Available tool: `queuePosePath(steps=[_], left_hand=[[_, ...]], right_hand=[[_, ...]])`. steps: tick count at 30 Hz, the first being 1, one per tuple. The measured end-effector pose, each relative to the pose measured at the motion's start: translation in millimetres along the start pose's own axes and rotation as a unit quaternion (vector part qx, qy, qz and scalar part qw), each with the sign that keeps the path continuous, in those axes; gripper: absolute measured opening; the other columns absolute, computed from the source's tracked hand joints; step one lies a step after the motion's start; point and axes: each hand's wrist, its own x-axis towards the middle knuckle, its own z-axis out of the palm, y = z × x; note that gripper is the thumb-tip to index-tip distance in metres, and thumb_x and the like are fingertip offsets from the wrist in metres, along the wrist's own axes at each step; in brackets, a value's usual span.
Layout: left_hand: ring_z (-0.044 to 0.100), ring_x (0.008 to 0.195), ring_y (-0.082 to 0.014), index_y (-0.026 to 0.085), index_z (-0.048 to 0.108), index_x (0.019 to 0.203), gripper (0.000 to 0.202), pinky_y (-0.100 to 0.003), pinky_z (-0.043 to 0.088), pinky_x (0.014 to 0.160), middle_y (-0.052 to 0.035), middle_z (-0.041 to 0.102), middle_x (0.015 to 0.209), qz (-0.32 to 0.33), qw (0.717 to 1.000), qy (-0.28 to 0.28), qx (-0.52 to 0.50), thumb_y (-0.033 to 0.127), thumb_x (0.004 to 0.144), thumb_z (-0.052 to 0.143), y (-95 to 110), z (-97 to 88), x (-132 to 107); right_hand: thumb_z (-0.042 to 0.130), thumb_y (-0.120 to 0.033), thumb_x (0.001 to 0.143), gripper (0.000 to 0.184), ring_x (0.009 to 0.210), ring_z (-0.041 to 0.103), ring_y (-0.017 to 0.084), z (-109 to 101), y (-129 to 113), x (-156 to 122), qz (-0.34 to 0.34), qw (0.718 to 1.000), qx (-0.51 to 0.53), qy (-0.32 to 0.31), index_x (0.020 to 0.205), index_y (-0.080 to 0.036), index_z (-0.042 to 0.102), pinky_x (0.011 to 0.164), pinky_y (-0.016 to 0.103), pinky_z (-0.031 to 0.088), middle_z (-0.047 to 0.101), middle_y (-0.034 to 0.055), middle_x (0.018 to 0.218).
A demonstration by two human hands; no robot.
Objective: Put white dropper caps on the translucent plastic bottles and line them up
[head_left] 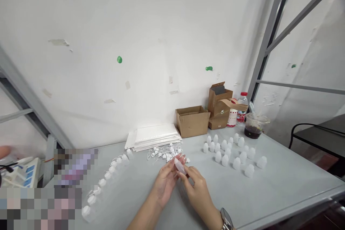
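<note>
Pinching a small plastic bottle [179,165] between my left hand [164,183] and right hand [198,194], I am holding it just above the gray counter [269,183]; my light fingertip grip is risking a slip onto the white caps [167,154] just beyond it.

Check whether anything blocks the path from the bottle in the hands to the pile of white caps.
Only the left hand does: its fingers curl round the far side of the translucent bottle, towards the pile of white caps. No other object lies between them on the grey table.
</note>
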Motion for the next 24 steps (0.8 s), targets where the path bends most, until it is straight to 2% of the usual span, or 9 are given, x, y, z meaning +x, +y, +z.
queuePosePath(steps=[3,5,9,15,21,24], left_hand=[[0.050,0.110,-0.0233,0.017,0.068,0.092,0.028,-0.032,0.036,0.092,-0.0096,0.065,0.107,0.016,1.000,-0.008,0.018,0.032,0.068,0.066,4.1,2.1,-0.1],[0.055,0.102,-0.0228,0.015,0.068,0.089,0.030,-0.031,0.038,0.087,-0.0099,0.068,0.098,0.025,0.999,-0.003,0.037,0.033,0.065,0.068,5.9,3.6,-0.2],[0.059,0.077,-0.0162,0.014,0.068,0.084,0.027,-0.026,0.041,0.069,-0.0075,0.067,0.083,0.027,0.997,0.004,0.074,0.035,0.067,0.066,7.5,4.8,-1.2],[0.054,0.059,-0.0105,0.013,0.067,0.082,0.024,-0.023,0.039,0.054,-0.0067,0.064,0.086,0.017,0.994,-0.048,0.092,0.034,0.076,0.057,8.1,2.3,-3.6],[0.057,0.068,-0.0141,0.012,0.067,0.080,0.023,-0.026,0.043,0.067,-0.0084,0.065,0.085,0.008,0.994,-0.074,0.076,0.032,0.076,0.057,9.5,1.6,-5.5],[0.058,0.079,-0.0173,0.011,0.069,0.080,0.023,-0.027,0.042,0.075,-0.0093,0.066,0.087,0.005,0.994,-0.076,0.073,0.031,0.075,0.058,9.5,0.8,-4.6]], right_hand=[[0.042,-0.040,0.086,0.029,0.065,0.052,0.016,-2.1,-4.9,1.3,0.098,0.989,0.092,-0.064,0.081,-0.018,0.060,0.062,0.026,0.042,0.057,0.0019,0.067],[0.041,-0.046,0.085,0.035,0.062,0.050,0.014,-1.6,-4.5,1.5,0.133,0.977,0.144,-0.088,0.074,-0.017,0.056,0.060,0.025,0.040,0.053,-0.0004,0.062],[0.043,-0.053,0.081,0.039,0.058,0.046,0.013,0.5,-2.7,1.9,0.155,0.958,0.209,-0.121,0.068,-0.017,0.051,0.058,0.024,0.037,0.047,-0.0022,0.057],[0.049,-0.056,0.075,0.041,0.052,0.044,0.012,-2.6,-11.7,5.7,0.172,0.922,0.313,-0.146,0.063,-0.017,0.050,0.056,0.025,0.035,0.047,-0.0027,0.052],[0.056,-0.052,0.072,0.039,0.048,0.041,0.011,-7.8,-17.2,7.1,0.227,0.829,0.477,-0.185,0.062,-0.015,0.055,0.051,0.025,0.030,0.049,-0.0008,0.051],[0.057,-0.051,0.072,0.038,0.046,0.041,0.010,-7.4,-15.2,7.8,0.240,0.812,0.497,-0.191,0.060,-0.015,0.056,0.049,0.024,0.029,0.049,-0.0004,0.049]])
